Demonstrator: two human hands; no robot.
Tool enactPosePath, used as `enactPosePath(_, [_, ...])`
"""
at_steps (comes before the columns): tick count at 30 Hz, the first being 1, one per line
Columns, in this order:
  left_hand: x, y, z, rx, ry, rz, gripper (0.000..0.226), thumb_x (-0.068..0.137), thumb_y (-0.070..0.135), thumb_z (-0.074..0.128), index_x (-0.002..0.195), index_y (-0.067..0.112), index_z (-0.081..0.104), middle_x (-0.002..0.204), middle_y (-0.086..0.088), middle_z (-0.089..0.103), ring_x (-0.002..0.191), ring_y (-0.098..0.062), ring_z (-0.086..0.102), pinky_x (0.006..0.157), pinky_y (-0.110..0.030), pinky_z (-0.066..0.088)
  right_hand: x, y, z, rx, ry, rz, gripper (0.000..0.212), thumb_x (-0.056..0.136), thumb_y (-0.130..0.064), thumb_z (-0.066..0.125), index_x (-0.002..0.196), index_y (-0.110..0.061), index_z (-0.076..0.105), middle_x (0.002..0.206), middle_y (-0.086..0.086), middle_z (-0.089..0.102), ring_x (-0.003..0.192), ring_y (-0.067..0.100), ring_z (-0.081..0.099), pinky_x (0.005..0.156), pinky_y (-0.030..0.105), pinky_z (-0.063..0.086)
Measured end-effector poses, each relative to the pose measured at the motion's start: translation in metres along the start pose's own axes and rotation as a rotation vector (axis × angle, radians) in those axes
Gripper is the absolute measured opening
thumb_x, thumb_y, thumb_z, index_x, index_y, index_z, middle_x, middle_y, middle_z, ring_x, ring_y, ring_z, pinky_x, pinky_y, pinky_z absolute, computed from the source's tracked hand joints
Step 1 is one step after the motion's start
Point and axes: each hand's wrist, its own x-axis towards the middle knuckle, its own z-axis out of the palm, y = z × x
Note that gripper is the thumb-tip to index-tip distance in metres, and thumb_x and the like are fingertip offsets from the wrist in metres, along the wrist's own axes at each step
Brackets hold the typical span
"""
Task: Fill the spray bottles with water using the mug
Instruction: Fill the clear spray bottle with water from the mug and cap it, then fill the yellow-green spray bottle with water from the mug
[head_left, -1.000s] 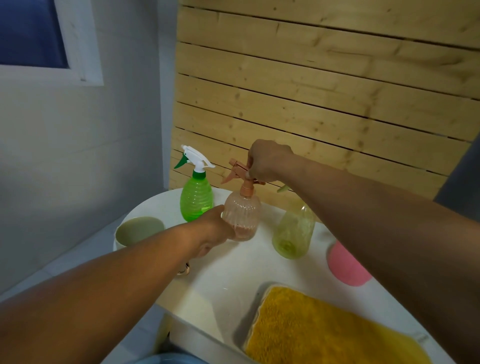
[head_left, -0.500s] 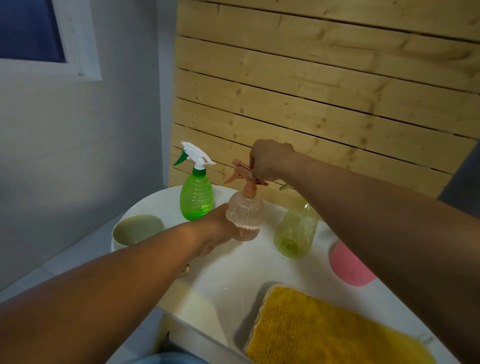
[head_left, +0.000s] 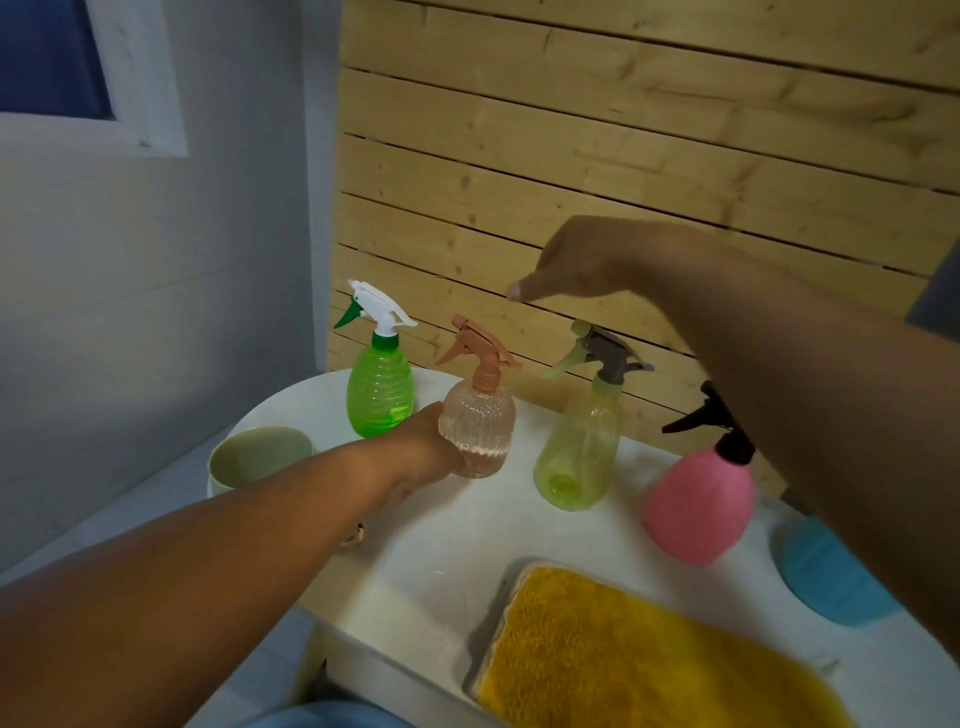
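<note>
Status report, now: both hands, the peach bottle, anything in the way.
Left hand grips peach bottle, sprayer on. Right hand open, raised above the bottles. Mug sits left, path unobstructed.

Ribbed, clear pinkish plastic on the peach bottle (head_left: 476, 434) in the left hand (head_left: 415, 457); ridged translucent green plastic on the green bottle (head_left: 381, 392) just beyond that hand, with a glossy white trigger. Below the raised right hand (head_left: 582, 262), smooth see-through yellow plastic bottle (head_left: 579, 452) and opaque matt pink bottle (head_left: 698, 501). Smooth, faintly shiny white tabletop (head_left: 441, 561), fluffy yellow cloth (head_left: 623, 654) nearest, matt pale-green mug (head_left: 260, 457) left of the left hand, and knotty bare wood slats (head_left: 623, 156) behind.
</note>
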Motion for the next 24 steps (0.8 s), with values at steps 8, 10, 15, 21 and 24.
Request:
enactPosePath(8, [-0.015,0.015,-0.007,-0.020,0.027,-0.029,0.075,0.091,-0.007,0.072,0.155,0.015,0.039,0.099,0.014,0.055,0.117,-0.018,0.053,0.111,-0.032,0.044,-0.021,0.053,0.029,-0.015,-0.252,0.081,0.043,0.085,-0.037,0.080,0.112,-0.006,0.070,0.098,0.004,0.072,0.081,0.018,0.071,0.060,0.024,0.051])
enactPosePath(10, [-0.021,0.019,-0.007,-0.046,0.009,-0.031,0.072,0.091,-0.008,0.072,0.152,0.016,0.042,0.099,0.014,0.056,0.116,-0.018,0.053,0.109,-0.031,0.044,-0.024,0.055,0.039,0.066,-0.212,0.084,0.033,0.086,-0.029,0.080,0.111,-0.009,0.072,0.099,0.007,0.075,0.083,0.021,0.075,0.064,0.024,0.056])
enactPosePath(15, [-0.038,0.028,-0.009,-0.045,-0.019,-0.019,0.071,0.093,-0.008,0.070,0.153,0.016,0.041,0.097,0.015,0.056,0.112,-0.013,0.053,0.099,-0.026,0.041,-0.047,0.040,0.018,0.117,-0.168,0.084,0.029,0.090,-0.023,0.076,0.114,-0.008,0.069,0.099,0.008,0.074,0.082,0.020,0.075,0.054,0.020,0.051])
enactPosePath(21, [-0.066,0.027,-0.022,-0.042,-0.022,-0.029,0.091,0.086,0.001,0.082,0.160,0.018,0.032,0.098,0.016,0.055,0.094,0.002,0.054,0.113,-0.032,0.044,-0.097,-0.002,-0.045,0.085,-0.030,-0.031,0.023,0.089,-0.030,0.076,0.106,-0.015,0.071,0.087,0.000,0.077,0.075,0.013,0.076,0.072,0.028,0.055])
enactPosePath(24, [-0.086,0.027,-0.035,-0.025,-0.081,-0.030,0.114,0.079,0.005,0.089,0.166,0.022,0.018,0.141,0.002,0.057,0.118,-0.009,0.057,0.119,-0.035,0.042,-0.119,-0.028,-0.065,0.141,-0.002,-0.105,0.019,0.088,-0.031,0.077,0.102,-0.019,0.073,0.082,-0.003,0.078,0.074,0.011,0.076,0.083,0.034,0.057])
